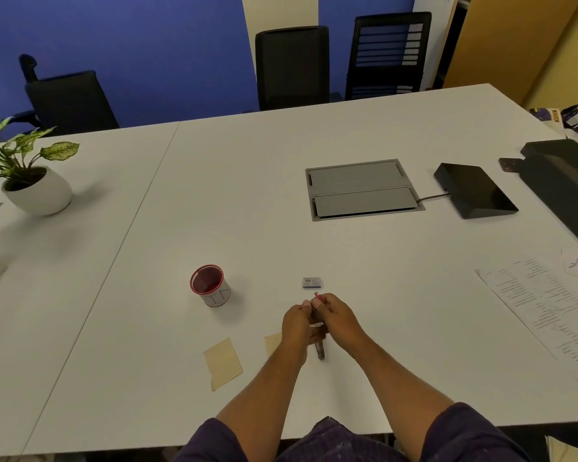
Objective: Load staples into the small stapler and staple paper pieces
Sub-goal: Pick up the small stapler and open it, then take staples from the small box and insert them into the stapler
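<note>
The small stapler (320,351) is held between both hands just above the white table (281,195); its metal end pokes out below them and a pink tip shows at the top. My left hand (296,328) and my right hand (336,316) are closed on it, fingertips pinched together at its upper end. A little beyond the hands lies a small grey staple box (311,282). One tan paper piece (223,363) lies to the left, and another tan piece (273,342) peeks out from under my left hand.
A red-rimmed cup (211,285) stands left of the hands. A potted plant (30,175) sits far left. A grey cable hatch (361,188), a black box (474,190) and printed sheets (544,305) lie to the right. Black chairs (291,66) line the far edge.
</note>
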{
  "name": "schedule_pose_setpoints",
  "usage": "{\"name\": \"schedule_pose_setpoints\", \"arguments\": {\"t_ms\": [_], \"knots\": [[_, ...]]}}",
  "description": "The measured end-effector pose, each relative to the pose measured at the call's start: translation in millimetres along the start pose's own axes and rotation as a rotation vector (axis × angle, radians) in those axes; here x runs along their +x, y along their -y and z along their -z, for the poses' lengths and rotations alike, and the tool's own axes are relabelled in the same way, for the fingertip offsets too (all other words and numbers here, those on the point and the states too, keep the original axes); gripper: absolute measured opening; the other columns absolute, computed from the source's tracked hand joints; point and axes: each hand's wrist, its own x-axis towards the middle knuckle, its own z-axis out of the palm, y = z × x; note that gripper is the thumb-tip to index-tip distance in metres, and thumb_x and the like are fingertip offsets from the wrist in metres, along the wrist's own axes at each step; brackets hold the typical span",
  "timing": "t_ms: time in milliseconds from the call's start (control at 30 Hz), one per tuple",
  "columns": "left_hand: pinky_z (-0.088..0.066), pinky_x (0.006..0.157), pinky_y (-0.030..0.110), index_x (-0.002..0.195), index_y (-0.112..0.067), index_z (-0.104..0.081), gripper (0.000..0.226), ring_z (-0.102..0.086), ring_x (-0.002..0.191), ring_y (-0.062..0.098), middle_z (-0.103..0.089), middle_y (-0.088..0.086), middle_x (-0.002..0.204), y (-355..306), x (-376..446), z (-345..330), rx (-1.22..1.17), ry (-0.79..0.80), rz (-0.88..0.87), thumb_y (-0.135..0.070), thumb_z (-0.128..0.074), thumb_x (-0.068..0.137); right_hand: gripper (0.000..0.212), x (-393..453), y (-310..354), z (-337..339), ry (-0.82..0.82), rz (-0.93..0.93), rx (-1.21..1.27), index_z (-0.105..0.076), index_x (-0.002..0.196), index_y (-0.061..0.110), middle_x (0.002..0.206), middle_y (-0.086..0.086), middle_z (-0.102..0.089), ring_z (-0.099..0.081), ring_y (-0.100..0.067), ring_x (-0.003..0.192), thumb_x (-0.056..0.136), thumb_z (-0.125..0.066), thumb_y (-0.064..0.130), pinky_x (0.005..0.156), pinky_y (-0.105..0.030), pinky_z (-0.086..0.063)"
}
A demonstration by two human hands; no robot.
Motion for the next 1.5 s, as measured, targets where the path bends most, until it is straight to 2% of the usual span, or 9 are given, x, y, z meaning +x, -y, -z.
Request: {"name": "schedule_pose_setpoints", "arguments": {"t_ms": [133,400,533,700,967,1067,1167,1300,1500], "knots": [[-0.061,0.062,0.032,0.107,-0.009,-0.065,0.032,-0.072,0.091,0.026,-0.073,0.010,0.102,-10.0,3.3,-6.0,-0.041,-0.076,-0.027,-0.028,-0.039,0.105,0.021,0.6,12.5,-16.0,-0.114,0.040,0.009,-0.063,0.101,0.019,0.098,0.004,-0.073,-0.072,-0.009,0.091,0.105,-0.048,0.033,0.078,-0.027,-0.058],[-0.059,0.083,0.046,0.095,-0.020,-0.062,0.032,-0.070,0.085,0.022,-0.071,0.002,0.092,-11.6,9.1,-14.3,0.026,-0.203,-0.066,-0.038,-0.037,0.099,0.022,1.1,17.4,-23.4,-0.206,0.095,0.101,-0.059,0.097,0.019,0.088,0.003,-0.074,-0.072,-0.012,0.081,0.105,-0.047,0.036,0.068,-0.027,-0.056],[-0.060,0.063,0.034,0.106,-0.011,-0.056,0.029,-0.074,0.078,0.034,-0.073,0.013,0.100,-13.2,10.8,-4.1,-0.365,-0.195,0.084,-0.030,-0.033,0.106,0.019,6.3,29.6,-11.5,-0.342,0.107,0.387,-0.049,0.110,0.014,0.089,-0.011,-0.076,-0.076,-0.020,0.085,0.109,-0.038,0.030,0.071,-0.029,-0.060],[-0.060,0.076,0.038,0.102,-0.008,-0.050,0.020,-0.071,0.091,0.039,-0.073,0.019,0.105,-24.9,9.8,7.9,-0.577,-0.123,0.069,-0.019,-0.033,0.106,0.037,10.0,18.2,4.3,-0.316,0.035,0.540,-0.056,0.111,0.011,0.109,-0.006,-0.076,-0.072,-0.023,0.101,0.108,-0.036,0.041,0.087,-0.041,-0.058],[-0.058,0.076,0.040,0.103,-0.005,-0.059,0.025,-0.069,0.093,0.040,-0.071,0.023,0.104,-30.9,15.6,23.9,-0.668,-0.108,0.090,-0.014,-0.035,0.103,0.033,10.7,-6.0,33.7,-0.276,-0.183,0.631,-0.067,0.114,-0.003,0.091,-0.025,-0.071,-0.066,-0.021,0.061,0.108,-0.039,0.014,0.059,-0.028,-0.055],[-0.049,0.071,0.032,0.110,-0.012,-0.060,0.023,-0.063,0.087,0.026,-0.066,0.012,0.105,-27.9,22.3,27.6,-0.223,-0.273,-0.038,-0.009,-0.043,0.096,0.031,11.1,-8.9,35.3,-0.260,-0.202,0.649,-0.068,0.112,0.001,0.095,-0.026,-0.070,-0.068,-0.020,0.063,0.105,-0.038,0.006,0.058,-0.025,-0.057],[-0.045,0.087,0.037,0.116,-0.022,-0.061,0.035,-0.058,0.102,0.023,-0.065,0.002,0.112,-20.1,25.0,34.3,0.634,-0.468,-0.538,-0.010,-0.057,0.083,0.029,10.1,-11.3,37.2,-0.268,-0.200,0.652,-0.068,0.110,0.001,0.095,-0.025,-0.070,-0.069,-0.019,0.063,0.105,-0.040,0.005,0.059,-0.025,-0.059],[-0.039,0.098,0.041,0.124,-0.026,-0.060,0.045,-0.056,0.118,0.022,-0.064,-0.003,0.121,-12.9,29.2,33.1,1.178,-0.157,-1.020,-0.021,-0.068,0.080,0.027,8.1,-10.5,37.3,-0.263,-0.193,0.661,-0.067,0.109,0.000,0.093,-0.023,-0.072,-0.070,-0.020,0.064,0.104,-0.040,0.002,0.061,-0.025,-0.060],[-0.032,0.110,0.050,0.135,-0.033,-0.042,0.051,-0.060,0.108,0.024,-0.064,0.000,0.115,-4.3,30.3,26.0,1.613,0.099,-1.081,-0.020,-0.063,0.091,0.025,5.3,-8.2,34.9,-0.161,-0.196,0.613,-0.065,0.115,-0.001,0.092,-0.020,-0.073,-0.070,-0.023,0.068,0.104,-0.043,0.003,0.065,-0.029,-0.060]]}}
